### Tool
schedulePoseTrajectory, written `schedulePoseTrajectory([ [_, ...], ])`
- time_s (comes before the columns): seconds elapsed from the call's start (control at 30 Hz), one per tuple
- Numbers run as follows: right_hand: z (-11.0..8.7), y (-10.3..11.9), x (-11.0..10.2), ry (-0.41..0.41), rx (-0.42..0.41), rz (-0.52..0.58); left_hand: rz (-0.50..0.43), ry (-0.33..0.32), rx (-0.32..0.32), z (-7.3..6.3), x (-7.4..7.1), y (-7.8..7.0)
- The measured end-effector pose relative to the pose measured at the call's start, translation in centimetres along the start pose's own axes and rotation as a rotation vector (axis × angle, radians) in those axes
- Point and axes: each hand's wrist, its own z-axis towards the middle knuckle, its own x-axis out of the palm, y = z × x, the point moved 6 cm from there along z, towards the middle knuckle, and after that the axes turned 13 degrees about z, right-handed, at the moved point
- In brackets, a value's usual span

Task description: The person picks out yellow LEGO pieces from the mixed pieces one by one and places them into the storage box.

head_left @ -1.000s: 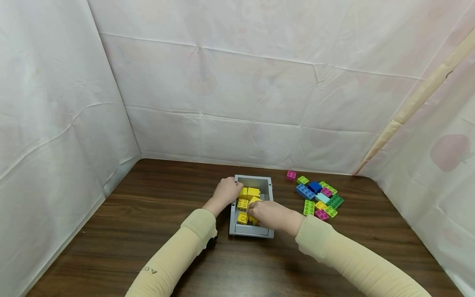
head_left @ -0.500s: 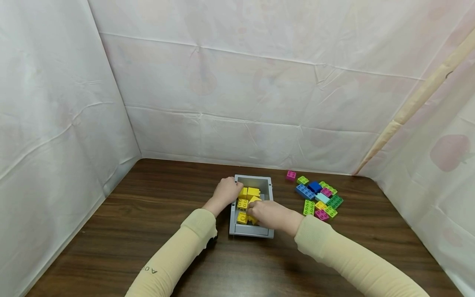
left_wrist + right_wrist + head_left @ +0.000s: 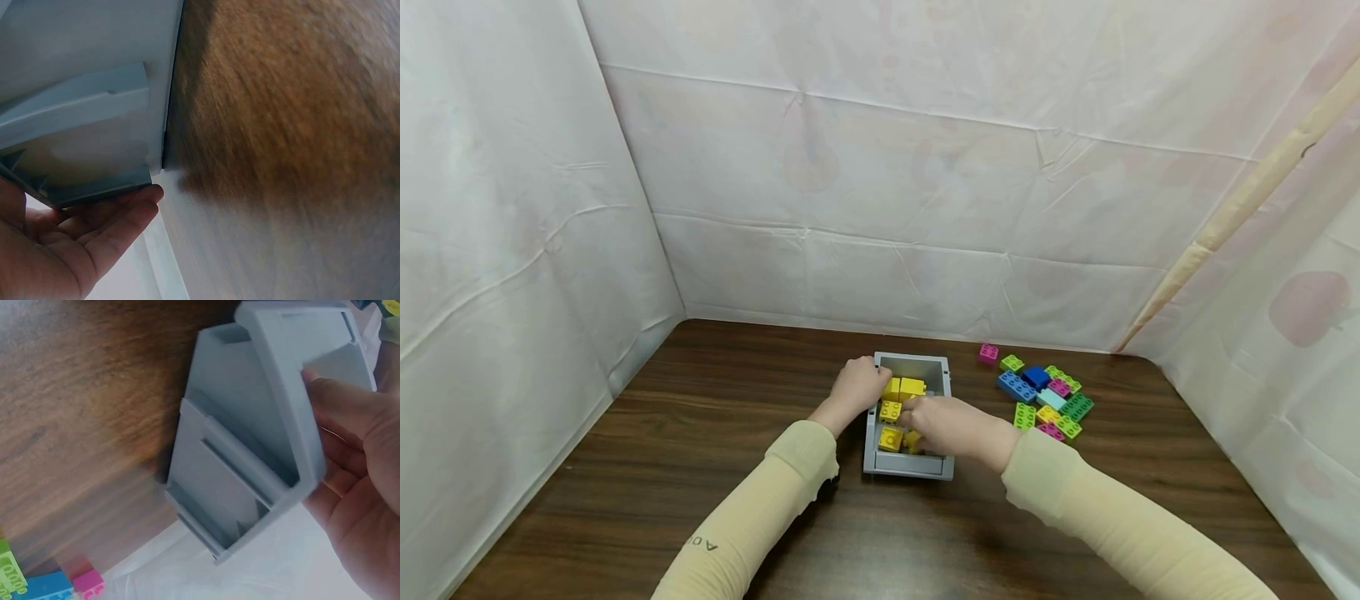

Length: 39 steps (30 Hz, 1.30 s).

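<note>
A grey plastic box (image 3: 946, 468) stands on the table with several yellow toy bricks (image 3: 912, 389) in it. On its left side, my left hand (image 3: 859, 387) grips the rim; in the left wrist view the fingers (image 3: 122, 234) of that hand lie under a ledge of the box wall. My right hand (image 3: 951, 429) reaches over the right rim into the box. Its fingers are curled down among the bricks and seem to pinch a yellow brick, mostly covered by the hand. In the right wrist view the box wall (image 3: 250, 425) hides those fingertips.
Right of the box lies a loose group of coloured bricks, among them a blue brick (image 3: 1017, 387), a dark green brick (image 3: 1077, 407) and a pink brick (image 3: 988, 354). White curtains (image 3: 850, 183) enclose the back and sides of the wooden table (image 3: 715, 408).
My right hand has shifted slightly up and to the right inside the box, and the yellow brick beside its fingers is now mostly hidden. The left hand stays at the rim.
</note>
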Motion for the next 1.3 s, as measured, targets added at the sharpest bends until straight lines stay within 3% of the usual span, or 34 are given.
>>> schedulePoseTrajectory([
  [0.33, -0.8, -0.1, -2.2, 0.003, 0.071, 0.046, -0.006, 0.005, 0.002, -0.1, 0.0, 0.0],
  [0.6, -2.4, -0.8, -3.9, -0.048, 0.11, 0.009, 0.008, 0.004, 0.002, -0.1, -0.2, -0.1],
  [0.73, -3.3, -1.5, -4.5, -0.078, 0.139, 0.053, 0.0, 0.001, 0.003, -0.1, -0.2, -0.1],
  [1.03, -5.8, -3.6, -5.0, -0.189, 0.207, 0.134, 0.002, -0.006, 0.0, -0.1, 0.0, 0.0],
  [1.3, -7.8, -5.1, -5.2, -0.296, 0.165, 0.085, 0.001, -0.007, 0.001, 0.0, 0.0, -0.1],
])
